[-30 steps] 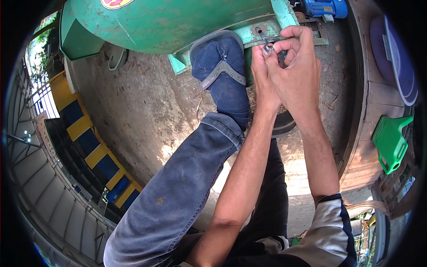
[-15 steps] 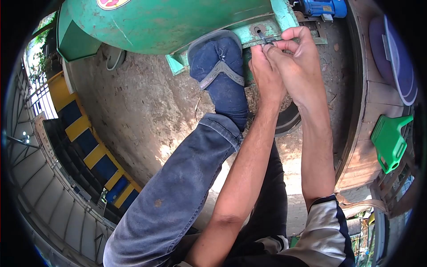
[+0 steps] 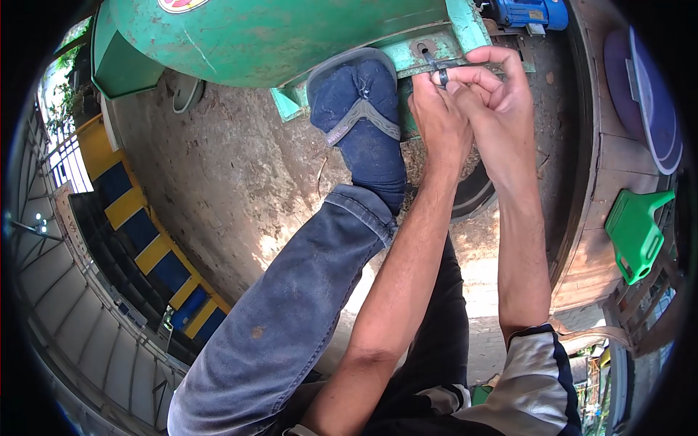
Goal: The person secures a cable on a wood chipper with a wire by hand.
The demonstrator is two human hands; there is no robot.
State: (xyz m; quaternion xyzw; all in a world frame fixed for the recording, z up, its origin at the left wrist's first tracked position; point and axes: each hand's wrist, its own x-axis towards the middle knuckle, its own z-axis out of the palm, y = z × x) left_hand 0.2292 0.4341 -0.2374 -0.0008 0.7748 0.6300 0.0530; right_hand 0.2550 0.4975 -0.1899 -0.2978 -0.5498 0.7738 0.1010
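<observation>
A small dark metal fastener (image 3: 440, 75) sits at about 12 o'clock in the view, on the pale green bracket (image 3: 407, 52) of a machine. Most of the fastener is covered by fingertips, so its exact shape is hard to make out; only a short dark stub and a grey shaft running up toward a round hole in the bracket are visible. The left hand (image 3: 436, 120) comes up from 6 o'clock and its grip pinches narrowly at the fastener from below. The right hand (image 3: 498, 102) lies just at 3 o'clock of it, knuckles bent, its grip closed tightly on the same piece; whether it holds a tool cannot be told.

At 9 o'clock of the hands a foot in a dark blue sock and grey-strapped sandal (image 3: 360, 109) presses against the bracket. The leg wears worn, faded blue denim.

The machine's green drum (image 3: 276, 36) is curved sheet metal with scuffed, chipped paint, cut off at the top edge. A blue motor (image 3: 527, 13) shows only partly at 1 o'clock. The floor (image 3: 218, 167) is rough, stained concrete with dappled sunlight. At 3 o'clock a bright green plastic can (image 3: 638, 229) leans by a wooden edge, partly lost at the dark rim of the lens. Yellow and blue striped blocks (image 3: 145, 247) lie at 9 o'clock.
</observation>
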